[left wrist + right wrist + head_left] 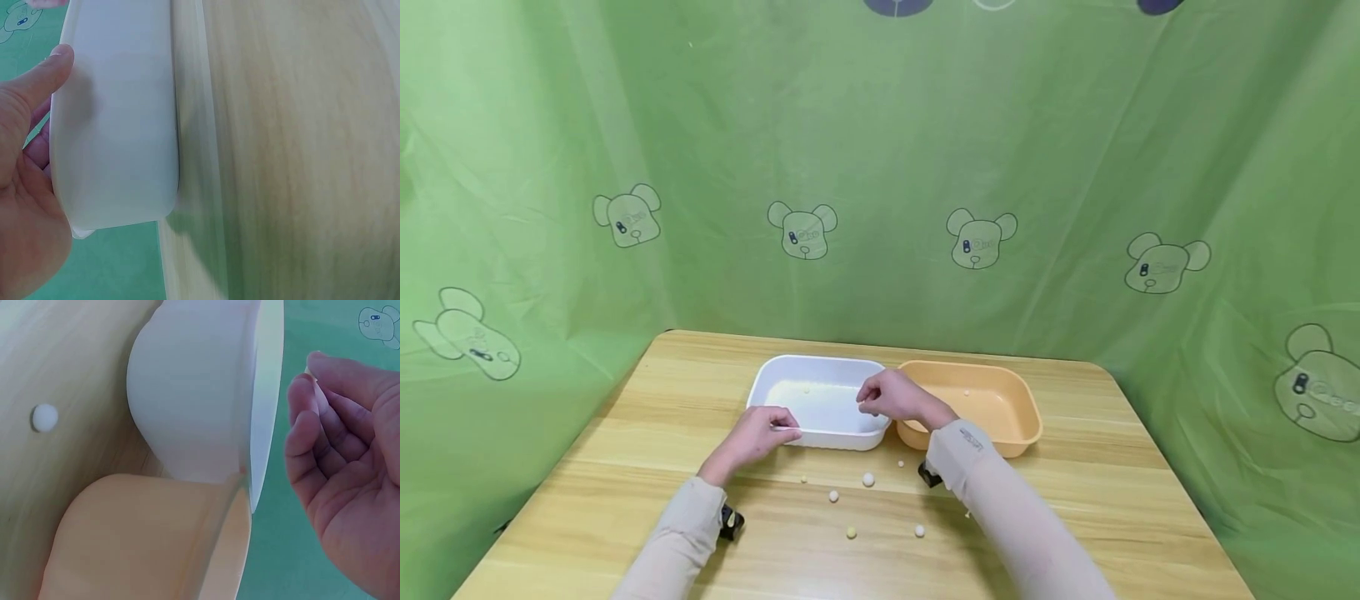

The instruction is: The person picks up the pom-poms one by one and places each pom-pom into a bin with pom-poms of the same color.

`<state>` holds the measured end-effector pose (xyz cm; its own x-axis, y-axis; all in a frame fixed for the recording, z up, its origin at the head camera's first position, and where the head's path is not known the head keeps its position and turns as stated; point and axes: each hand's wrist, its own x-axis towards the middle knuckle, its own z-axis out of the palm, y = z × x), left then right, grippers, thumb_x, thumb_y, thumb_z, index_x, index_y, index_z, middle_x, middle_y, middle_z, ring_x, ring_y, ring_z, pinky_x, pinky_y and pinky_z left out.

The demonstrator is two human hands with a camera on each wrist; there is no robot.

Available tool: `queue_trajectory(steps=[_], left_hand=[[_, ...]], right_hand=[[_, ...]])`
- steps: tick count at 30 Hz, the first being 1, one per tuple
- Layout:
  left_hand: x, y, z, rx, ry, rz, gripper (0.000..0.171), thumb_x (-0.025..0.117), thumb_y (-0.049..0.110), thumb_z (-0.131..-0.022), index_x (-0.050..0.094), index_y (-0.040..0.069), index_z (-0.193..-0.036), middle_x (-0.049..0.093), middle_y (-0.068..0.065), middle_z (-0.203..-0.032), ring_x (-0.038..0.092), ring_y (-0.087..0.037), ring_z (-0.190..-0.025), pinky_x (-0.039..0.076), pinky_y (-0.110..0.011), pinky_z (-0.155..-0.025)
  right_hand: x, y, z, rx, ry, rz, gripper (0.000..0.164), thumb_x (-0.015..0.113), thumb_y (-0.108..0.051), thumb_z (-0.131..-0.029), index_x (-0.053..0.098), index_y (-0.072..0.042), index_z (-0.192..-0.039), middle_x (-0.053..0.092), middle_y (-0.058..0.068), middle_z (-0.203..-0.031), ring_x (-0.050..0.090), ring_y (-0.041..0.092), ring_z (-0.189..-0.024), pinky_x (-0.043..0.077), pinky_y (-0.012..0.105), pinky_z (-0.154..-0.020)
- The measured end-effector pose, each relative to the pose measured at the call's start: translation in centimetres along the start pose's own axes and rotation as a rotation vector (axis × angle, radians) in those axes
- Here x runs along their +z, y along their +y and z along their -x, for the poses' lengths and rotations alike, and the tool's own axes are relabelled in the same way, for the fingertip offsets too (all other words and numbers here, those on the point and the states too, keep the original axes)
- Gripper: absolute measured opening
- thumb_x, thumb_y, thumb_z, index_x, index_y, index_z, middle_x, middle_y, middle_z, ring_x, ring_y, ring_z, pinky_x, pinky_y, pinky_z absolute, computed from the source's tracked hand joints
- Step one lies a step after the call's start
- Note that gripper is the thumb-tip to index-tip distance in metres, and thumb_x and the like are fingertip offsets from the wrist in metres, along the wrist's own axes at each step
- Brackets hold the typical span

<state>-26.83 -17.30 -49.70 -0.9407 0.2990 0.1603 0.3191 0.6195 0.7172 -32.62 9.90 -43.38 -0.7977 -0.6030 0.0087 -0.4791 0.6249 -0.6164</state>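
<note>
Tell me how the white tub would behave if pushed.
The white tub is likely stiff, looking undented where the left hand grips it. Low and wide, it would probably slide rather than tip. Looking thin-walled, it may be light.

In the head view, the right hand is covering part of the white tub, and the right sleeve is hiding a front stretch of the orange tub. A small piece is sitting at that sleeve's edge, too tiny to make out. The bottom edge is cutting off both the right sleeve and the left sleeve. In the left wrist view, the left hand is being cropped at left, its fingers lying partly hidden behind the white tub. In the right wrist view, fingertips are nearly concealing a pale bit, its shape unclear; the bottom edge is clipping the orange tub.
</note>
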Motion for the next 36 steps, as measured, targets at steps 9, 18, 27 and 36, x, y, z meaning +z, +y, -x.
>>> queue_trajectory(steps=[9,18,27,36], left_hand=[[0.0,0.0,0.0,0.011,-0.004,0.000,0.006,0.072,0.022,-0.083,0.068,0.022,-0.079,0.066,0.013,-0.081,0.061,-0.008,-0.081,0.049,-0.036,-0.081],[0.0,-0.1,-0.1,0.010,-0.013,-0.004,0.005,0.072,0.023,-0.084,0.068,0.023,-0.080,0.065,0.013,-0.080,0.060,-0.008,-0.080,0.049,-0.035,-0.080],[0.3,-0.1,-0.1,0.008,-0.014,-0.006,0.006,0.072,0.023,-0.084,0.068,0.023,-0.080,0.065,0.014,-0.079,0.060,-0.008,-0.080,0.049,-0.036,-0.081],[0.2,-0.1,-0.1,0.007,-0.008,-0.008,0.006,0.072,0.022,-0.083,0.068,0.022,-0.080,0.065,0.013,-0.079,0.060,-0.008,-0.080,0.049,-0.037,-0.082]], right_hand=[[0.4,0.3,-1.0,0.069,0.006,-0.022,0.004,0.070,-0.006,-0.082,0.071,-0.008,-0.086,0.064,-0.003,-0.069,0.059,0.010,-0.063,0.048,0.023,-0.057],[0.9,0.7,-1.6,0.087,0.039,-0.015,0.006,0.069,-0.006,-0.082,0.071,-0.005,-0.088,0.064,-0.002,-0.072,0.059,0.011,-0.064,0.049,0.024,-0.058],[1.4,1.2,-2.1,0.153,0.050,-0.035,0.012,0.068,-0.007,-0.084,0.070,-0.004,-0.096,0.066,0.001,-0.079,0.060,0.012,-0.069,0.051,0.025,-0.062],[1.2,1.1,-1.3,0.097,0.085,-0.036,0.013,0.067,-0.004,-0.084,0.069,0.000,-0.095,0.064,0.000,-0.075,0.059,0.012,-0.068,0.050,0.024,-0.062]])
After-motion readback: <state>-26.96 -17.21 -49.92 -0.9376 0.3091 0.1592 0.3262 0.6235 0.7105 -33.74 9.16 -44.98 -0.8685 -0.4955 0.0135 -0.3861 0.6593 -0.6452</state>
